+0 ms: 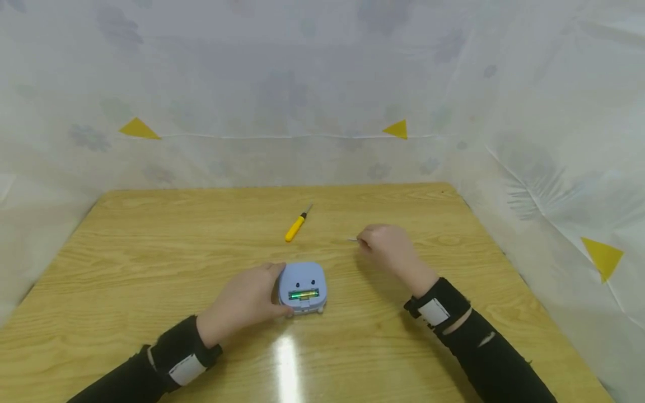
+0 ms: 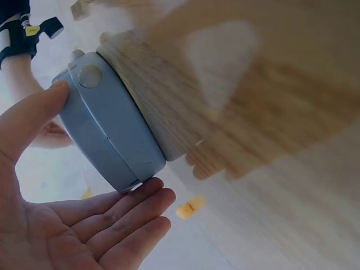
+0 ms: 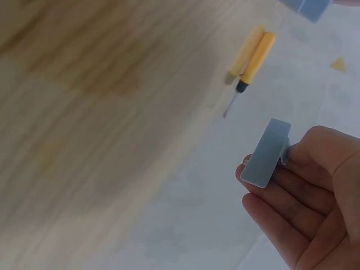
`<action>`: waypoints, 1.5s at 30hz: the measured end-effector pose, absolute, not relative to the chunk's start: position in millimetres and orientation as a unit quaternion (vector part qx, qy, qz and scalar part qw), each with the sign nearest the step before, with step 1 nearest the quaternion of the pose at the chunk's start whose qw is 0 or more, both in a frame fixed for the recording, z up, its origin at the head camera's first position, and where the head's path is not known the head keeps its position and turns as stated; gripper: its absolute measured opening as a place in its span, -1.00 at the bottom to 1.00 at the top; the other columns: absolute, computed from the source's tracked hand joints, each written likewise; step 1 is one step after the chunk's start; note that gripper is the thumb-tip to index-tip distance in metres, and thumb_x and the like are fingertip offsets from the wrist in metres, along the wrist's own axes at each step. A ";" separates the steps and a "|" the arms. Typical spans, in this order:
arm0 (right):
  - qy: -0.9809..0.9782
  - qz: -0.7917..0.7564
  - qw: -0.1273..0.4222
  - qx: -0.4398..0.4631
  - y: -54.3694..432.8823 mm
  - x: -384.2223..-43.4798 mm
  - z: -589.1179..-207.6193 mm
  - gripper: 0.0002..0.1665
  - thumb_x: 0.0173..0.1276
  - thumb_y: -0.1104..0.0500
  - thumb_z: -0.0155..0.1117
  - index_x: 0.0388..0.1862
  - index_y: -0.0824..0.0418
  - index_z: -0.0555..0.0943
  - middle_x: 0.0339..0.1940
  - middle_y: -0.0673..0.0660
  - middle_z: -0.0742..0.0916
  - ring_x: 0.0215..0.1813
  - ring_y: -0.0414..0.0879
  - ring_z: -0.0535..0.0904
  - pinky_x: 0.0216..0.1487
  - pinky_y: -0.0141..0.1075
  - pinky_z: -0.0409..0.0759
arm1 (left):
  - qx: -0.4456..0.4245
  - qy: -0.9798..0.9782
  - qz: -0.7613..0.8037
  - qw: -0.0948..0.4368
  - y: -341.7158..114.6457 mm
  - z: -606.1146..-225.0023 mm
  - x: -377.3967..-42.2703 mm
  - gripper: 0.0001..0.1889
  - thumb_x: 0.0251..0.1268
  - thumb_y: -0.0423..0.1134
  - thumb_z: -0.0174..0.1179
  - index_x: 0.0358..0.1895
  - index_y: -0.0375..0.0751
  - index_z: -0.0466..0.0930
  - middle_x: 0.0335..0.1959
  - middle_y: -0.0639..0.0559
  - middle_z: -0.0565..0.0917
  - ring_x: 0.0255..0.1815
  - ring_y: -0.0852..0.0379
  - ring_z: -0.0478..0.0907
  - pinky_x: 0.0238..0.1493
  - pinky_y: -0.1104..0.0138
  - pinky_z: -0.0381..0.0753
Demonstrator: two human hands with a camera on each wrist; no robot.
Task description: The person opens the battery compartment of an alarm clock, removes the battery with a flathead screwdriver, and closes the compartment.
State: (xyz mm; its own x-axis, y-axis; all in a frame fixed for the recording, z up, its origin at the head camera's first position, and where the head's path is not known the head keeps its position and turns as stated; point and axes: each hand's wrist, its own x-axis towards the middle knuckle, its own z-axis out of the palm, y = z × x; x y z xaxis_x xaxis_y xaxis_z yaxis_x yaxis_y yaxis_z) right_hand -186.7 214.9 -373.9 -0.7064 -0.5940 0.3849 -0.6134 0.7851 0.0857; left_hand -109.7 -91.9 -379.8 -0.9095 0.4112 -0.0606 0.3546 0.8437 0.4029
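A light blue, rounded-square device (image 1: 302, 272) lies on the table with its battery compartment uncovered and a green-and-gold battery (image 1: 305, 294) inside. Its left side is gripped by my left hand (image 1: 247, 296). In the left wrist view, the thumb is at one end of the device's edge (image 2: 121, 124) and the fingertips are at the other. Off to the right of the device, my right hand (image 1: 388, 249) pinches a small blue-grey battery cover (image 3: 267, 153) between thumb and fingers. From the head view only a thin edge of that cover shows.
Beyond the device, a yellow-handled screwdriver (image 1: 296, 227) lies on the wooden table (image 1: 176, 240), its tip pointing away. Pale patterned sheeting (image 1: 282, 84) hangs behind the table and along its sides, with yellow triangles (image 1: 396, 130) on it.
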 end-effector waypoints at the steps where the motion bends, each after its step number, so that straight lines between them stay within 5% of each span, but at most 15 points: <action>1: -0.927 0.026 0.196 0.320 217.7 -188.5 -375.2 -0.83 0.37 0.35 0.45 -0.45 0.20 0.75 -0.55 0.08 0.73 -0.55 -0.15 0.54 -0.49 -0.34 0.55 | 0.200 0.958 0.195 0.072 -91.9 -379.8 -109.8 0.03 -0.05 0.06 0.71 0.46 -0.44 0.46 0.29 -0.31 0.70 0.19 -0.17 0.73 0.24 0.00 0.77; 5: -0.941 0.028 0.173 0.290 230.4 -195.6 -380.0 -0.74 0.40 0.34 0.41 -0.53 0.18 0.69 -0.62 0.06 0.64 -0.56 -0.18 0.36 -0.50 -0.36 0.37 | 0.201 0.958 0.195 0.070 -92.4 -379.7 -109.7 0.03 -0.06 0.06 0.71 0.46 -0.44 0.47 0.28 -0.32 0.70 0.17 -0.17 0.74 0.22 0.00 0.77; 22: -0.959 -0.005 0.125 0.255 256.2 -206.2 -384.5 -0.64 0.38 0.34 0.35 -0.65 0.15 0.59 -0.68 0.02 0.53 -0.57 -0.16 0.27 -0.52 -0.32 0.39 | 0.199 0.957 0.199 0.068 -94.4 -378.9 -109.7 0.03 -0.06 0.06 0.71 0.46 -0.44 0.46 0.30 -0.31 0.69 0.20 -0.18 0.72 0.26 -0.01 0.76; 33: -0.966 -0.025 0.098 0.239 263.1 -209.0 -388.9 -0.34 0.37 0.36 0.35 -0.71 0.02 0.15 -0.66 -0.05 0.22 -0.53 -0.16 0.10 -0.46 -0.33 0.09 | 0.199 0.958 0.196 0.071 -95.4 -378.4 -109.0 0.02 -0.04 0.06 0.70 0.45 -0.42 0.48 0.32 -0.32 0.68 0.24 -0.19 0.71 0.29 -0.02 0.74; 40: -0.971 -0.032 0.091 0.221 259.8 -205.4 -385.9 -0.33 0.34 0.38 0.30 -0.71 0.00 0.08 -0.65 -0.05 0.20 -0.52 -0.15 0.11 -0.48 -0.32 0.11 | 0.197 0.958 0.197 0.071 -95.5 -378.9 -109.6 0.02 -0.04 0.06 0.70 0.46 -0.43 0.47 0.32 -0.32 0.68 0.24 -0.19 0.71 0.30 -0.02 0.73; 45: -0.973 -0.050 0.078 0.209 256.7 -203.8 -383.1 -0.35 0.32 0.36 0.33 -0.74 0.01 0.13 -0.67 -0.05 0.27 -0.54 -0.14 0.19 -0.53 -0.28 0.31 | 0.197 0.958 0.198 0.070 -94.8 -378.3 -109.7 0.02 -0.05 0.06 0.70 0.46 -0.42 0.48 0.32 -0.31 0.68 0.24 -0.18 0.71 0.29 -0.02 0.74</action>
State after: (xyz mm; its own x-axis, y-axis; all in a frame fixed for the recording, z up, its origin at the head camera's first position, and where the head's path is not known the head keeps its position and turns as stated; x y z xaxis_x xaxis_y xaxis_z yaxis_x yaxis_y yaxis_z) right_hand -203.8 256.7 -383.1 -0.9001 -0.4154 0.1315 -0.3998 0.9073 0.1301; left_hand -109.7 -94.8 -378.3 -0.9127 0.4049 -0.0556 0.3498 0.8443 0.4059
